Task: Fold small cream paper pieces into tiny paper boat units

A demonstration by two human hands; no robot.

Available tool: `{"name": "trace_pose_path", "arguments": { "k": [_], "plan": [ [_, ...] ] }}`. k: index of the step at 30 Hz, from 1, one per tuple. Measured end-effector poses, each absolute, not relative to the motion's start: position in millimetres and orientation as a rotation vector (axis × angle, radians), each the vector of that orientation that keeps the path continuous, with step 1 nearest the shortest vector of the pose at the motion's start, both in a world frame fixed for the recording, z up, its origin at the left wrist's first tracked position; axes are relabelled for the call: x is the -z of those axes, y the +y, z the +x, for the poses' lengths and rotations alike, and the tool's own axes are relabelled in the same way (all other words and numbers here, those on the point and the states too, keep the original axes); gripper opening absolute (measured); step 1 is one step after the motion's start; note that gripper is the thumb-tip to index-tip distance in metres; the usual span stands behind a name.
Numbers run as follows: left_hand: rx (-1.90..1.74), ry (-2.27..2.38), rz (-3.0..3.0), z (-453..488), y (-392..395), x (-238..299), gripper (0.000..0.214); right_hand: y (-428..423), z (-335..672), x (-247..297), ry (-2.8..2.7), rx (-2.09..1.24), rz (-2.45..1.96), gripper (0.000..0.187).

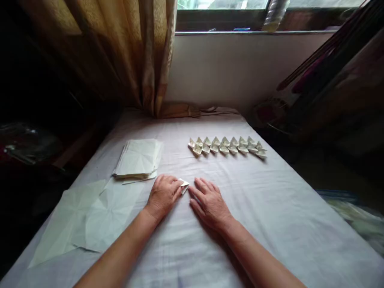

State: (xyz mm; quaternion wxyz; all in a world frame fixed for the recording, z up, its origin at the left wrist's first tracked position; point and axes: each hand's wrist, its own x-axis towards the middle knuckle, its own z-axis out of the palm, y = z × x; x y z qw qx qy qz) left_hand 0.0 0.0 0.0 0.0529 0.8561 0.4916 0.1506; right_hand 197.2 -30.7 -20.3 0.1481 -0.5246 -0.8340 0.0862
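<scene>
In the head view, my left hand (163, 195) is closed on a small folded piece of paper (185, 185) near the middle of the bed-like surface. The paper's pointed end sticks out to the right of my fingers; the rest is hidden under them. Lying flat on the cloth, my right hand (211, 204) has its fingers stretched out, with the fingertips close to that point. Whether they touch it I cannot tell. Beyond my right hand stand two rows of small folded paper pieces (224, 146), shaped like little boats.
A stack of creased white paper sheets (138, 157) lies beyond my left hand. Several loose sheets (72, 212) spread at the left edge. White cloth (270, 224) covers the surface. A gold curtain (150, 60) hangs at the back, near a window with a plastic bottle (274, 16).
</scene>
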Motion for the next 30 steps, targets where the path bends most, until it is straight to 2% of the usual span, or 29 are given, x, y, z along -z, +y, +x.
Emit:
{"name": "trace_pose_path", "arguments": {
  "k": [16, 30],
  "plan": [
    [-0.661, 1.558, 2.651, 10.5, 10.2, 19.4, 0.019, -29.1, 183.4, 26.3, -2.414, -0.211, -1.543, 0.048],
    [-0.708, 1.577, 2.711, 10.5, 8.0, 24.6, 0.024, -35.9, 174.8, 30.4, -2.351, -0.17, -1.613, 0.05]
  ]
}}
